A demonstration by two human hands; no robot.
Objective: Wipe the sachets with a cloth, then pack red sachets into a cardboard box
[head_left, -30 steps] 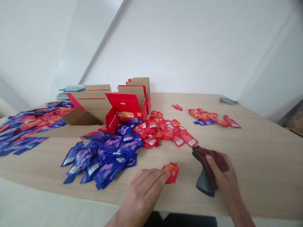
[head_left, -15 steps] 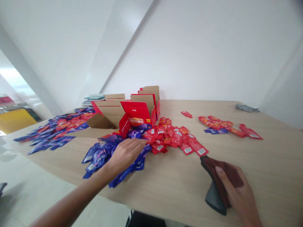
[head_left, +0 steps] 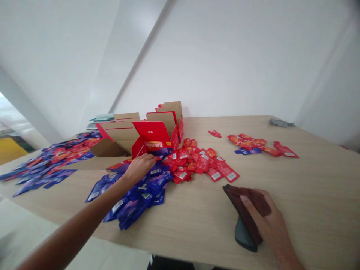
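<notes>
My left hand reaches over the pile of blue sachets, beside the open red carton. Its fingers are bent and pressed together; whatever they may hold is hidden. A heap of red sachets lies just right of that hand. On the table's right side, my right hand grips a folded maroon-and-grey flexible item that looks like a wallet or case, thumb on its maroon inner face. The item is tilted, its grey part toward the table.
More red cartons with raised flaps stand behind the first. Mixed blue and red sachets spread at the left. A small group of sachets and a grey cloth lie toward the right back. The wooden table ends near me.
My left hand has moved left and up toward the carton, its fingers more bent. The view has shifted rightward. My right hand still holds the maroon-and-grey item.
</notes>
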